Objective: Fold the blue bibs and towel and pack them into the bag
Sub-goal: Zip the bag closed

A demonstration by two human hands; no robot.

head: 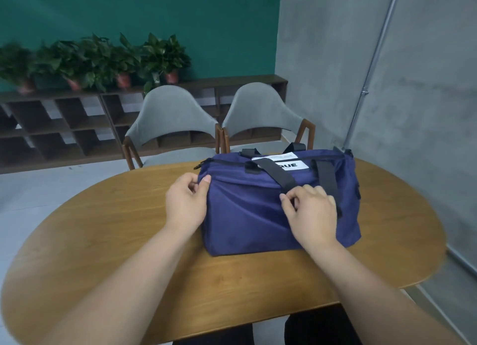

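Near table (129,241) far edge, navy bag (245,215) sat; left hand (184,203) pinched its left top corner, likely bracing; right hand (309,210) pinched top seam beside black strap (278,173), probably zipping.

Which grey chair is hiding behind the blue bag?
The right chair, by the grey wall: the bag overlaps it. The left chair sits clear of it.

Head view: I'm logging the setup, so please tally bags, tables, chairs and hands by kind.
bag: 1
table: 1
chairs: 2
hands: 2, left hand and right hand
Total: 6
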